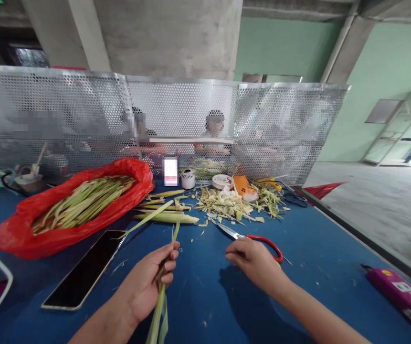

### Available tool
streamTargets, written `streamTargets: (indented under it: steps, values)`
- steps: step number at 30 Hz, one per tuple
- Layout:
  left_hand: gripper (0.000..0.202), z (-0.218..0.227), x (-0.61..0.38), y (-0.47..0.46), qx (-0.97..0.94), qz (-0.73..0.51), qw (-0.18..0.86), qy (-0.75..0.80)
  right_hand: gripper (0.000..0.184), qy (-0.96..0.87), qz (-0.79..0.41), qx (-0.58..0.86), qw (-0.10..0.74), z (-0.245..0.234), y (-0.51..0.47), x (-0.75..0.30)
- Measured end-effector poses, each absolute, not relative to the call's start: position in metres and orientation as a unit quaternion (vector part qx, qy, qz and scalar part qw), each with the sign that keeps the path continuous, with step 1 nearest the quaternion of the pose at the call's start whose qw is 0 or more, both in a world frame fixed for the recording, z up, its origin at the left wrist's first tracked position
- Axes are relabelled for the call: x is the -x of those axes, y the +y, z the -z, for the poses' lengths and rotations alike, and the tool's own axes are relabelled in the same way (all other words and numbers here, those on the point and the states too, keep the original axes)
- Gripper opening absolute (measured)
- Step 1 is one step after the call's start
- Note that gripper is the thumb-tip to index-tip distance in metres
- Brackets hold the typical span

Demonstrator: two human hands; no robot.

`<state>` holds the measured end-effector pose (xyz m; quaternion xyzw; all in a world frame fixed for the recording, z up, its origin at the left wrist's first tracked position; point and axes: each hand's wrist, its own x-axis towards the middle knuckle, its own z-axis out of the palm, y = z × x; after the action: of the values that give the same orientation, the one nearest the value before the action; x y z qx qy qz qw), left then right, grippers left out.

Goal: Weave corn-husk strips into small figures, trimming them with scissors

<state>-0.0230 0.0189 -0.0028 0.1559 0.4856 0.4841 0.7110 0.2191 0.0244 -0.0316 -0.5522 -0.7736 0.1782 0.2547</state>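
My left hand is closed around several long pale-green leaf strips. Their lower ends hang towards the front edge of the view, and a thin tip sticks up above my fingers. My right hand is over the table with fingers curled inward; whether anything is between them is hidden. Just behind it are scissors with red handles, blades pointing back and left, partly covered by that hand. Beyond my left hand, several loose leaf pieces lie on the blue table.
A red plastic bag full of leaf strips stands left, with a phone before it. Leaf scraps, a white jar, a roll of tape and an orange packet sit behind. A purple box lies right. A perforated screen closes the back.
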Motion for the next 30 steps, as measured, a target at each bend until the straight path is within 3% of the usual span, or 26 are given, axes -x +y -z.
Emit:
streamTargets:
  steps: [9, 20, 30]
  values:
    - [0.010, 0.015, 0.024, 0.011, -0.158, -0.450, 0.726, 0.495, 0.021, -0.721, -0.017, 0.657, 0.220, 0.019, 0.116, -0.257]
    - [0.016, 0.017, 0.022, 0.006, -0.163, -0.425, 0.736, 0.502, 0.025, -0.764, -0.003, 0.615, 0.197, 0.032, 0.147, -0.252]
    - [0.024, 0.019, 0.021, 0.005, -0.178, -0.416, 0.733, 0.507, 0.016, -0.686, -0.037, 0.658, 0.309, 0.040, 0.163, -0.285]
